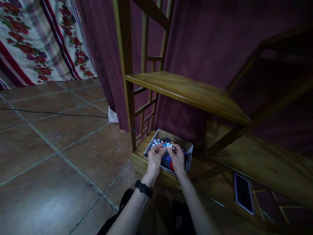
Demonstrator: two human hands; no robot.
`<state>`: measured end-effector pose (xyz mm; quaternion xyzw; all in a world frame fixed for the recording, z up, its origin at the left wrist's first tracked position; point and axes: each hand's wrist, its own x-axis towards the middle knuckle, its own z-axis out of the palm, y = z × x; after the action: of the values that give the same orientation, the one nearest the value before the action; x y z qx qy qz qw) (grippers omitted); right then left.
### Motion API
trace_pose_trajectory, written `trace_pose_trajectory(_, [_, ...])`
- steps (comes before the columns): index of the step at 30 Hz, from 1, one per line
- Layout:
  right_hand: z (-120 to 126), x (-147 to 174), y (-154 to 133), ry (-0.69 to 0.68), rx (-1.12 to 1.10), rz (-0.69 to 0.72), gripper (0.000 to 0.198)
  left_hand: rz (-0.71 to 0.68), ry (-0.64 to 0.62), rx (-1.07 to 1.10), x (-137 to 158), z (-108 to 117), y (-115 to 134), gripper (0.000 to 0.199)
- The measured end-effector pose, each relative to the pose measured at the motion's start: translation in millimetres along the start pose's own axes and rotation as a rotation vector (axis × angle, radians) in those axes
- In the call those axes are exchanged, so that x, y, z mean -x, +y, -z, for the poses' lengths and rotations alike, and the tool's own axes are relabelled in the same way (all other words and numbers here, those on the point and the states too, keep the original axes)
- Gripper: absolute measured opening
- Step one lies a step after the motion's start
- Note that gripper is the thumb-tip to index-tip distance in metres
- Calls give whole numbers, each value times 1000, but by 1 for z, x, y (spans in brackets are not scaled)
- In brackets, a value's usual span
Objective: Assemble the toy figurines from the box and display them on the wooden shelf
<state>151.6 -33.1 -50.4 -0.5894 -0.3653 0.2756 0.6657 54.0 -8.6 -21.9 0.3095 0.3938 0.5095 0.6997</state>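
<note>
Both hands meet over an open cardboard box (189, 155) on the lowest shelf. My left hand (156, 156) and my right hand (177, 156) pinch a small blue-and-white figure (168, 144) between their fingertips. The figure's exact kind is too small to make out. Below and around it, the box holds several small colourful items, among them a purple piece (166, 160) and a red piece (171, 166). The hands hide part of the box's contents. A black wristband (143, 188) is on my left wrist.
A wooden shelf board (186, 93) juts out above the box, with a wooden post (127, 98) at its left. A phone (244, 193) lies on the wood at the right. Across the tiled floor (61, 137) runs a black cable (53, 113). Purple curtains (190, 49) hang behind.
</note>
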Motion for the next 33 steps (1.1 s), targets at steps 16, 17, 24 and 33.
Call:
trace_pose_trajectory(16, [10, -1, -4, -45, -324, -399, 29, 308, -11, 109, -12, 14, 3, 15])
trace_pose_trajectory(17, [9, -1, -2, -51, -358, -413, 27, 322, -25, 112, -12, 14, 3, 15])
trace_pose_trajectory(24, [11, -1, 4, -77, -361, -410, 18, 410, -41, 173, -10, 15, 4, 6])
trace_pose_trajectory(33, [10, -3, 21, -100, -395, -412, 10, 467, 20, 234, -14, 14, 0, 10])
